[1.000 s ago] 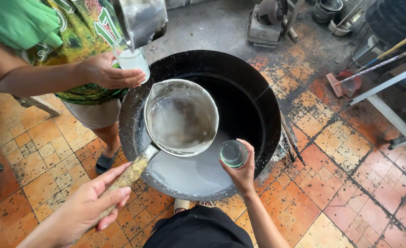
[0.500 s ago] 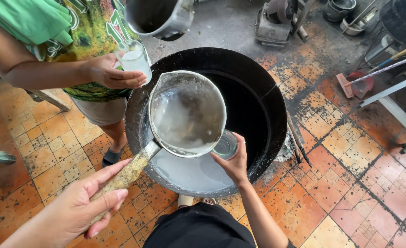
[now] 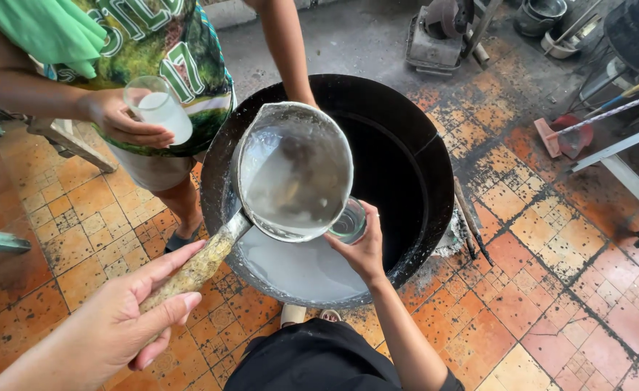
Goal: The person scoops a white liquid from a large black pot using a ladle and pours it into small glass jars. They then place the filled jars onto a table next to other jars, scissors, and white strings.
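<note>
At lower left, the left hand [image 3: 124, 318] curls around the crusted handle of a metal ladle [image 3: 294, 174], forearm reaching in from the corner, bowl raised and tilted over the big black pan [image 3: 421, 181] of milky liquid. Beside its lip, the right hand [image 3: 363, 250] grips a small clear glass [image 3: 348, 223] from below, arm bent upward. At upper left, another person's hand [image 3: 120, 119] clasps a cup of white liquid [image 3: 162, 108].

ladle [image 3: 294, 174] over the wok [image 3: 406, 145], glass [image 3: 348, 223] just right of it, liquid [image 3: 298, 264] in the wok below
</note>
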